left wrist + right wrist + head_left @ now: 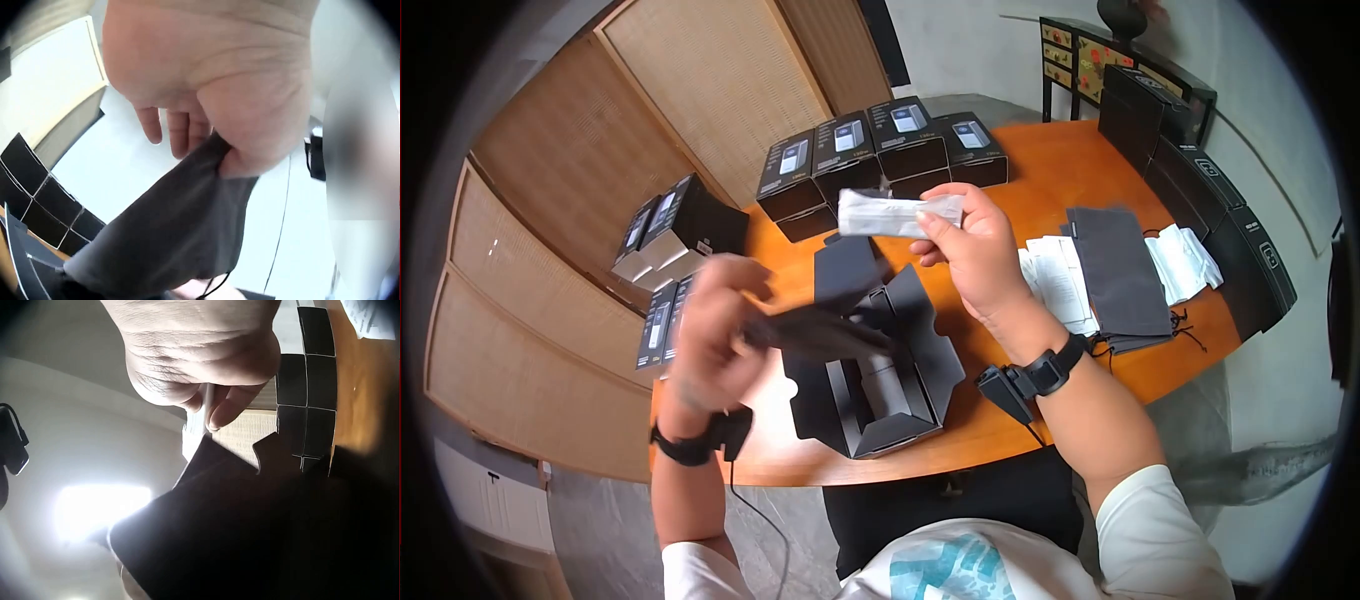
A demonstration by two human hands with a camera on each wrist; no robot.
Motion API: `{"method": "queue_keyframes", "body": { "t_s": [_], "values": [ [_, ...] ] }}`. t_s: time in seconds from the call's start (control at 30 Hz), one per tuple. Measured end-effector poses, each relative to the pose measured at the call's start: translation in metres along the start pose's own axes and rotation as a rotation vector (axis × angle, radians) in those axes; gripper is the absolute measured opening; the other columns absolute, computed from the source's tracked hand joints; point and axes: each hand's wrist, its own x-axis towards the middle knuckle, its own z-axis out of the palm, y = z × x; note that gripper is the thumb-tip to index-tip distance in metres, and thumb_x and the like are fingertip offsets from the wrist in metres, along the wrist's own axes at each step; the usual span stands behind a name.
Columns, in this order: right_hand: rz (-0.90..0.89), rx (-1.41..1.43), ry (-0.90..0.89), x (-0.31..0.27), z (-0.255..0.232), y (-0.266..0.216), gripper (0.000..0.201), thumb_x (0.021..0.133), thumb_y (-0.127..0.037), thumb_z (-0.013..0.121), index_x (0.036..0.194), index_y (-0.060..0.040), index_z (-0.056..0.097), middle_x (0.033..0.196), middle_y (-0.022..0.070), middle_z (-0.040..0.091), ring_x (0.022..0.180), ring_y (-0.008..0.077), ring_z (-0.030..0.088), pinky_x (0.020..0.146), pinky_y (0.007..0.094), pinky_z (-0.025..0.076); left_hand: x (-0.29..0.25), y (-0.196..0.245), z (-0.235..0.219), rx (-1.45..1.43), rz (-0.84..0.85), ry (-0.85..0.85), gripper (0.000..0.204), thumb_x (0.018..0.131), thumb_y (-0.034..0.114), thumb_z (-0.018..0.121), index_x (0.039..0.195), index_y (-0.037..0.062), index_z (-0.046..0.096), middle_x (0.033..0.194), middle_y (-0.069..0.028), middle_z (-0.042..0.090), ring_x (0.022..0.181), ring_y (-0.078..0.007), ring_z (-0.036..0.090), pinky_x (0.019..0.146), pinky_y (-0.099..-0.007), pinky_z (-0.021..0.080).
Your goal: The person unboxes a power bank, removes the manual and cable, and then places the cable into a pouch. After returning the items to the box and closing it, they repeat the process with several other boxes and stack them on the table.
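Observation:
My left hand [715, 330], blurred in the head view, pinches a dark grey drawstring pouch [169, 225] by one corner between thumb and fingers. The pouch hangs over an open black box [945, 370] at the table's front edge. A grey cylinder-like item [885, 388] lies inside that box, partly hidden by the pouch and flaps. Higher up, my right hand [980, 245] grips a flat white plastic-wrapped packet [885, 215] by its right end, thumb on top. In the right wrist view the packet shows edge-on between the fingers, above the dark box flaps.
Printed black boxes [850, 150] stand in a row at the back, with more boxes [685, 225] at the left. On the right lie white papers [1060, 285], a stack of grey pouches [1120, 275] and white packets [1182, 262]. Black boxes [1215, 190] line the right edge.

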Motion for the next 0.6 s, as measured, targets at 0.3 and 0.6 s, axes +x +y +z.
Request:
{"method": "queue_keyframes", "body": {
  "t_s": [0.3,0.6],
  "values": [
    [0.045,0.05,0.125,0.003,-0.004,0.006,0.02,0.101,-0.007,0.061,0.12,-0.0027,0.057,0.106,0.0118,0.068,0.079,0.0125,0.069,0.068,0.0251,0.057,0.012,-0.023,-0.058,0.635,-0.145,0.817,0.01,0.1,0.005,0.063,0.106,-0.001,0.067,0.102,-0.0096,0.073,0.091,-0.021,0.07,0.079,-0.0348,0.056],
    [-0.126,-0.039,0.0,-0.001,-0.001,-0.002,0.017,0.1,-0.003,0.063,0.116,-0.0045,0.06,0.103,0.0066,0.068,0.083,0.0103,0.067,0.074,0.0251,0.057,0.001,-0.039,0.059,0.257,-0.479,0.204,0.024,0.079,-0.004,0.075,0.098,-0.0007,0.06,0.086,-0.0179,0.063,0.083,-0.0395,0.064,0.073,-0.041,0.052]
  ]
}}
